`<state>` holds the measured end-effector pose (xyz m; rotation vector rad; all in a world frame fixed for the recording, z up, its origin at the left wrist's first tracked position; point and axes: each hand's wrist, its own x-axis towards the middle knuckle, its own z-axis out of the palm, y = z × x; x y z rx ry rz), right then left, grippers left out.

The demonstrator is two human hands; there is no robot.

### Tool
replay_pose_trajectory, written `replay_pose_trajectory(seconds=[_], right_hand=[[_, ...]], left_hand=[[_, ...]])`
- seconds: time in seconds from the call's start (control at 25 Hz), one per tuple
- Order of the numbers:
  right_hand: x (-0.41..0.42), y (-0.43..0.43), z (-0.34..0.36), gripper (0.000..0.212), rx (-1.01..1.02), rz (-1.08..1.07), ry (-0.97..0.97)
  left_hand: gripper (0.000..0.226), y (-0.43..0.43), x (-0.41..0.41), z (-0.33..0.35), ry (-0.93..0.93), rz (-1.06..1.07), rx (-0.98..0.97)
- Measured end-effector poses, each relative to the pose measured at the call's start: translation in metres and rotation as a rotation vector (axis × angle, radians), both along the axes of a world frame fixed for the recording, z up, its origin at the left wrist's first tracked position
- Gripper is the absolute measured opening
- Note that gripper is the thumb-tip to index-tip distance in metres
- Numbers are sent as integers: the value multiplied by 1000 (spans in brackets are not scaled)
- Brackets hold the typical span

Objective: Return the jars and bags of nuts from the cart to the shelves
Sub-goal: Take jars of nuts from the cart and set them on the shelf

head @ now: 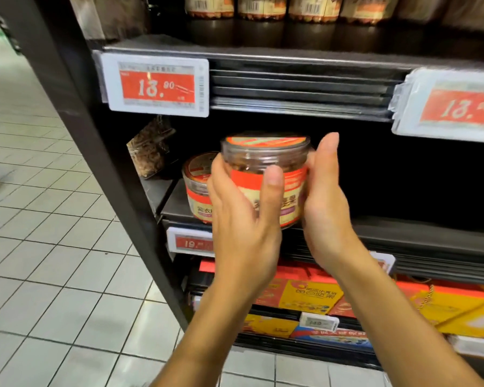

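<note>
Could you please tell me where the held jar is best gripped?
Grip the jar by its round labelled wall below the lid, coming from both sides: it is upright and wide, so the left hand and right hand flank it.

Bright on white tiled floor point(39, 247), L of fingers point(329, 152). Black shelf recess point(403, 177) behind them dark. Red-and-white price tag point(456, 107) upper R of fingers blurred. Frame edges bowed (wide-angle).

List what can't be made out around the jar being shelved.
Held jar: label partly covered by left hand and right hand, head view.
Second jar: right side behind left hand.
Lower price tag: digits after 19 blurred, right end behind left hand.
Top-shelf jars: cut off by upper edge.
</note>
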<state>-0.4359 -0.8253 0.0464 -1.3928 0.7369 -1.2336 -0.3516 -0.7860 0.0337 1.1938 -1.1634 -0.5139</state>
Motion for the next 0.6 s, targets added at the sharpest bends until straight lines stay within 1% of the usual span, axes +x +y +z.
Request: replay_pose_trajectory(seconds=[0.08,0.12,0.24,0.28,0.36,0.48,0.6], right_hand=[[-2,11,0,66,-10,107,-26],[-5,15,-1,66,-34,120,-25],[-12,28,-10,62,-150,1,11],[-11,29,-10,56,-177,22,-2],[-5,22,-10,42,-151,92,-63],[8,-5,-9,32,-133,142,-97],[22,-29,-20,31,-152,173,-113]], left_hand=[[83,1,6,-2,68,82,-70],[79,1,10,-1,98,88,-106],[79,-2,26,3,128,71,-198],[76,-4,30,4,123,71,-215],[66,-9,36,5,128,56,-198],[33,-23,52,1,101,0,-174],[39,-39,71,7,189,-41,-148]])
